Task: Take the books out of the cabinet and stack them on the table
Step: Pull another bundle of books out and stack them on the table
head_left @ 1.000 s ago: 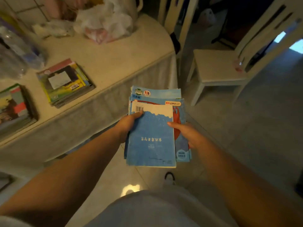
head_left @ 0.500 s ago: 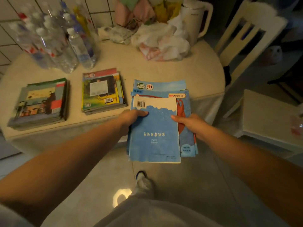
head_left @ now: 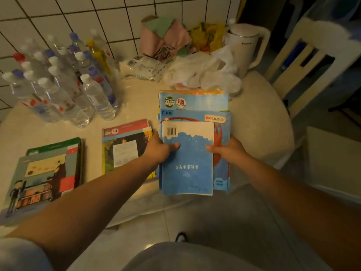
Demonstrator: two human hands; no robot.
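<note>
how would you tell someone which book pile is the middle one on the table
On the round table, three book piles sit along the near edge. The middle pile lies flat between the green-edged pile and the blue pile held in both hands; only it has a red-topped cover.

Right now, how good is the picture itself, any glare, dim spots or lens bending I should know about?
Head view: dim, warm light with dark corners; the white tiled wall has grid lines that bow, so there is wide-angle distortion; a small bright glare sits on the pale floor tile; the title on the blue paperback book, held by the left hand and right hand, is too soft to read.
</note>
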